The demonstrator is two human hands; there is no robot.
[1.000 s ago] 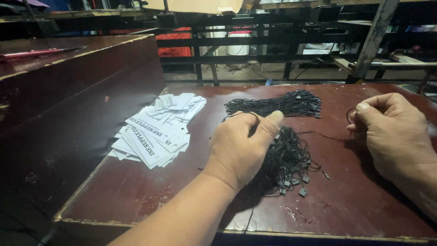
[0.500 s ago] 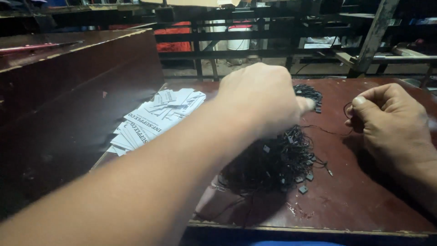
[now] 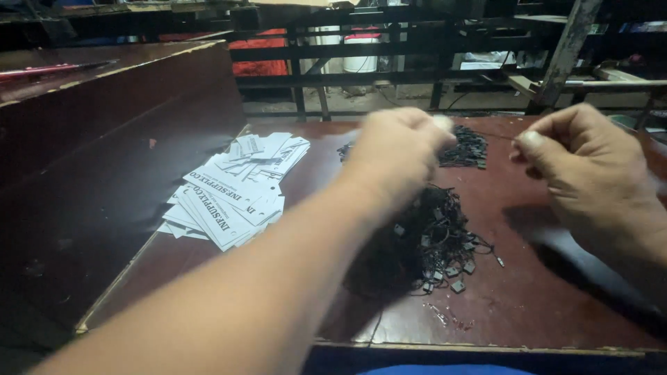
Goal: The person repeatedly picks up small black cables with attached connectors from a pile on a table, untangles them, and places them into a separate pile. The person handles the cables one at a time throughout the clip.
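Observation:
My left hand [image 3: 396,149] is lifted over the middle of the dark red table [image 3: 556,298], blurred, with its fingertips pinched together. My right hand [image 3: 583,163] is at the right, thumb and forefinger pinched. A thin black string [image 3: 486,135] seems to run between the two pinches. Under my left hand lies a loose heap of black string loops with small square ends [image 3: 434,243]. A tidier bundle of the same strings [image 3: 467,147] lies further back, between the hands.
A spread stack of white printed paper tags [image 3: 233,184] lies at the table's left. A raised dark wooden side panel [image 3: 104,139] borders the left. A black metal rack [image 3: 389,55] and a slanted post [image 3: 563,48] stand behind the table.
My left hand left the near heap, reached toward the far bundle, and now has drawn back with pinched fingers. My right hand rose a little and stays pinched.

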